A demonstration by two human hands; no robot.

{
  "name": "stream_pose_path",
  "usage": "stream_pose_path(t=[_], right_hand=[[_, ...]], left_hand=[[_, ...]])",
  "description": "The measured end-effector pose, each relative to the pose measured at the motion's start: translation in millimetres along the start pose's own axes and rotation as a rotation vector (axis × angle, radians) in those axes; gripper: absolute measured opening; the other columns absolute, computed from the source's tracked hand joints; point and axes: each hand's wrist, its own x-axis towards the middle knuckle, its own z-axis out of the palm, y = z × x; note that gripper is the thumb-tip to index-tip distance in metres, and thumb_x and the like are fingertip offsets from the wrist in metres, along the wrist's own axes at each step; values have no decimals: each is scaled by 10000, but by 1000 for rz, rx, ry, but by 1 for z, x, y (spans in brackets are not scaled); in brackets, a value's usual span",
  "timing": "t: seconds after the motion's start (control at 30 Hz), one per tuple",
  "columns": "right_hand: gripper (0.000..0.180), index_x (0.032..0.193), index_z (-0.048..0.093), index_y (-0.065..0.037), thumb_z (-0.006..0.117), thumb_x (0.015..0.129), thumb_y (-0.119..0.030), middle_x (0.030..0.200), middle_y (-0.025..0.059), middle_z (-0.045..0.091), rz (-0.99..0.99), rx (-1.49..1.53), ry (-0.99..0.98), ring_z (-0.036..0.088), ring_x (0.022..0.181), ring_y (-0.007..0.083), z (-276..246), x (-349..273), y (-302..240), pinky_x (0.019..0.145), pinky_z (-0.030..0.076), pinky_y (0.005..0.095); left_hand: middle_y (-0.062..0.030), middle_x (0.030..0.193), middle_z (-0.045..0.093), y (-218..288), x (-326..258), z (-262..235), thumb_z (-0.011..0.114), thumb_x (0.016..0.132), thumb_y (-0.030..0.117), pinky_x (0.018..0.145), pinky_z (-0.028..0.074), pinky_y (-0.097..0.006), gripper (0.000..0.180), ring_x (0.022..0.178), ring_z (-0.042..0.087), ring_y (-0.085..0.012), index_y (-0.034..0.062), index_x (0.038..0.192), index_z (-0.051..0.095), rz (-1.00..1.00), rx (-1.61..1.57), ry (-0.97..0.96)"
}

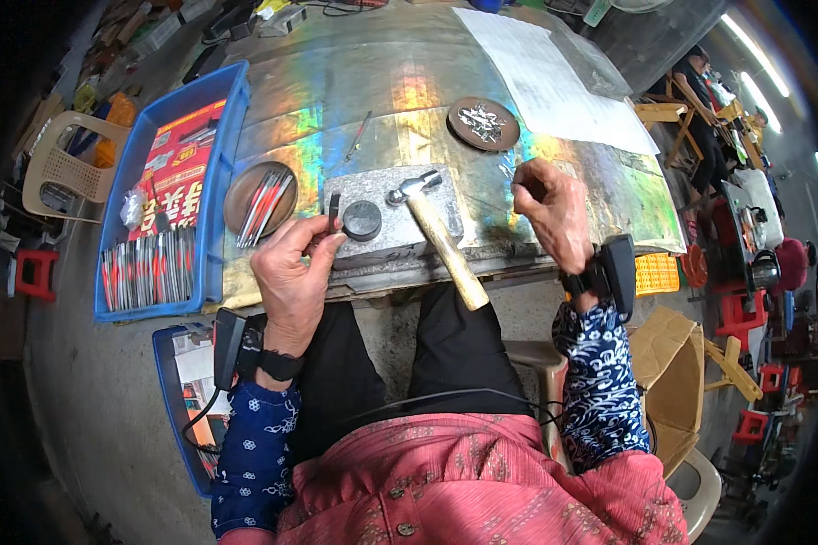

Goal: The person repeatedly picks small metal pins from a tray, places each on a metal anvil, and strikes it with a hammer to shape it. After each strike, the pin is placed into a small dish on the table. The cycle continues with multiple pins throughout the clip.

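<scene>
Dark strip point(334, 207) clamped between thumb and forefinger of left hand point(291, 268), over left edge of grey slab point(386, 183), just left of black disc point(362, 221); long axis pointing forward. Right hand point(556, 218) farther, beyond hammer point(445, 250), fingers curled; cannot tell if holding anything.

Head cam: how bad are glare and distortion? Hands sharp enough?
Head view: rainbow glare streaks the table covering; ceiling tubes at upper right burn out white. Head view: fisheye bows straight edges, corners go black. Head view: left hand and right hand look reasonably sharp; white slivers are too small to separate reliably.
</scene>
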Motion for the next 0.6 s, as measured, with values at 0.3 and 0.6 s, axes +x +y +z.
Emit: stream_pose_path(t=[0.3, 0.6], right_hand=[[90, 950, 641, 17, 612, 871, 50, 823, 8, 626, -107, 495, -113, 579, 680, 54, 34, -55, -56, 613, 492, 198], [126, 989, 631, 55, 576, 876, 66, 896, 70, 626, -168, 572, -152, 623, 722, 97, 65, -82, -93, 644, 526, 227]], left_hand=[[-72, 825, 683, 13, -5, 0, 671, 859, -20, 611, 528, -217, 144, 716, 646, -107, -50, 999, 661, -297, -495, -49], [-153, 935, 683, 38, -20, -5, 609, 927, 39, 661, 599, -284, 199, 784, 693, -188, -56, 1101, 595, -535, -990, -160]])
